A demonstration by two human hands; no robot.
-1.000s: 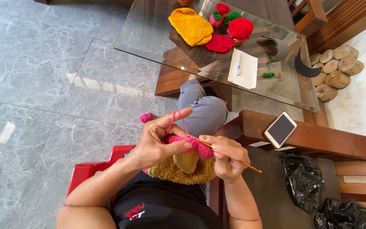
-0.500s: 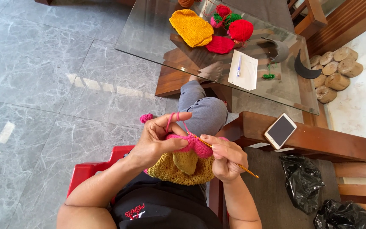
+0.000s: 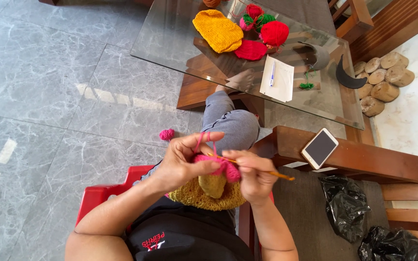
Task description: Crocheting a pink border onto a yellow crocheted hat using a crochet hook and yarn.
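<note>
My left hand (image 3: pixel 188 159) pinches a small pink crochet piece (image 3: pixel 223 166) and has pink yarn looped over its raised forefinger. My right hand (image 3: pixel 252 175) grips a thin yellow crochet hook (image 3: pixel 279 175), its tip pushed into the pink piece between the two hands. Under both hands a mustard-yellow knitted piece (image 3: pixel 204 193) lies on my lap. A small pink yarn ball (image 3: pixel 166 134) rests on the floor beside my bent knee in grey trousers (image 3: pixel 233 123).
A glass table (image 3: pixel 170 41) ahead carries a yellow knitted piece (image 3: pixel 216 30), red yarn (image 3: pixel 274 33), paper with a pen (image 3: pixel 277 77). A phone (image 3: pixel 319 148) lies on a wooden armrest (image 3: pixel 364 159). Black bags (image 3: pixel 347 208) sit at right; I sit on a red chair (image 3: pixel 100 198).
My hands have drawn closer together over the pink piece, and the hook's tip has gone further left into it. My left forefinger has lowered slightly with the yarn.
</note>
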